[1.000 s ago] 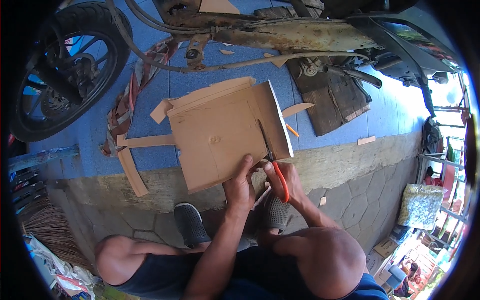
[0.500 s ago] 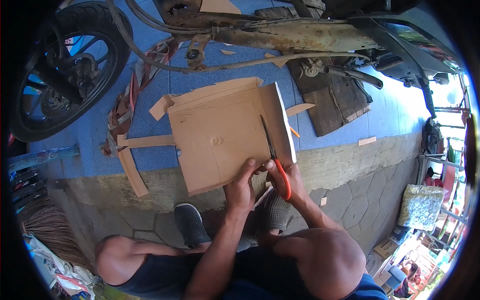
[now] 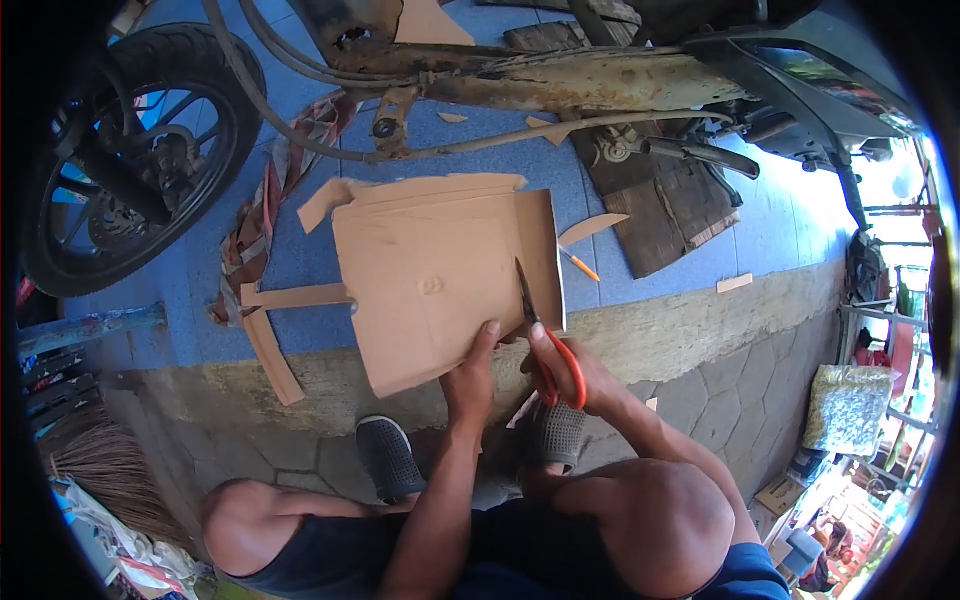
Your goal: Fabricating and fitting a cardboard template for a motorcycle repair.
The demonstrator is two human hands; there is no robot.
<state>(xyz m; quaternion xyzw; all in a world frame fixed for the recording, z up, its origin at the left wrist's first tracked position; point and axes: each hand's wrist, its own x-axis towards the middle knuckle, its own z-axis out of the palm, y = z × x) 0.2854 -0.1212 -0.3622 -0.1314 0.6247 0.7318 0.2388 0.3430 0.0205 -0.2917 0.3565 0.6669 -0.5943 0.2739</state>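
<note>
Head view: left hand point(image 3: 470, 375) pinches the lower edge of the cardboard sheet point(image 3: 440, 280) at frame centre. Right hand point(image 3: 570, 370), fingers closed through orange-handled scissors point(image 3: 545, 335), blades in the sheet's right side. Motorcycle wheel point(image 3: 130, 160) upper left; rusty frame point(image 3: 560, 85) across top; cardboard strip point(image 3: 270, 350) left.

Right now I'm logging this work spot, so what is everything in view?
cardboard sheet: one, brown, held over the blue floor
scissors: one pair, orange handles, cutting the sheet's right side
cardboard strips: several, brown, left of the sheet
orange pen: one, on the floor right of the sheet
motorcycle wheel: one, black, upper left
rusty motorcycle frame: one, along the top
wooden board: one, dark, upper right
sandals: two, dark, on the paving
left hand: holds the sheet's lower edge
right hand: works the scissors
</note>
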